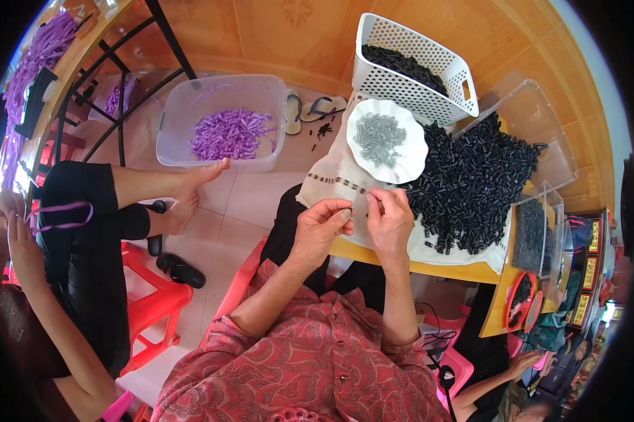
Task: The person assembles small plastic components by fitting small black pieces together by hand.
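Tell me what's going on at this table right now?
A person in a red patterned shirt works at a cloth-covered table. The left hand and right hand are held close together, pinching small parts too tiny to make out. Just ahead sits a white plate of grey pieces, with a big pile of black pieces to its right and a white basket behind. On the left, another person handles a purple strip, near a clear tub of purple pieces.

You sit over a pale tiled floor [243, 200] in bright daylight, with warm wood panelling [274, 32] along the far wall. A black metal frame table [113, 56] stands to your left, red plastic stools [151, 295] are beside you, and sandals [310, 109] lie by the wall.
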Available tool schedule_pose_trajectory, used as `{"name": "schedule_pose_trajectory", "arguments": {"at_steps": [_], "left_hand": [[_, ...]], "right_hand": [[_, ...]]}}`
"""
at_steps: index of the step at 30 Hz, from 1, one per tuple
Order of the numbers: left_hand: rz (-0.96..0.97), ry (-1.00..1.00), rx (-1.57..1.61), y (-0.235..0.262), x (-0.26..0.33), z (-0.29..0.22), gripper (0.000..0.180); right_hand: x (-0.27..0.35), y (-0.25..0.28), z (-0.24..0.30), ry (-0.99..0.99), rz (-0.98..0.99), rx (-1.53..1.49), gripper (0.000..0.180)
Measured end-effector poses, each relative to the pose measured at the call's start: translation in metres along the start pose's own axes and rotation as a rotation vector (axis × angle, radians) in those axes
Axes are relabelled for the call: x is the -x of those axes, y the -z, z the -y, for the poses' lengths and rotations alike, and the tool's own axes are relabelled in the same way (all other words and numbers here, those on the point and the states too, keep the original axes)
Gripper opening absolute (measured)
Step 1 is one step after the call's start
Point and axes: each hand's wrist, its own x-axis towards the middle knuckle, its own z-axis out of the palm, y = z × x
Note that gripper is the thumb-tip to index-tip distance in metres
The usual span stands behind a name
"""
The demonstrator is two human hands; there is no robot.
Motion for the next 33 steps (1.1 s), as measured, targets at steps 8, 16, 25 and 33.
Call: {"name": "schedule_pose_trajectory", "arguments": {"at_steps": [8,16,25,33], "left_hand": [[0.031,0.029,0.052,0.006,-0.001,0.002,0.021],[0.078,0.035,0.139,0.006,0.000,-0.002,0.024],[0.116,0.011,0.127,0.000,0.003,-0.004,0.023],[0.113,-0.021,-0.093,-0.004,0.008,-0.006,0.022]], "right_hand": [[-0.011,-0.018,-0.002,0.041,0.053,0.275,0.009],[-0.005,-0.003,-0.001,0.110,0.013,0.016,0.008],[0.017,0.036,0.029,-0.006,0.253,-0.276,0.006],[0.020,0.037,0.029,0.005,0.270,-0.248,0.008]]}}
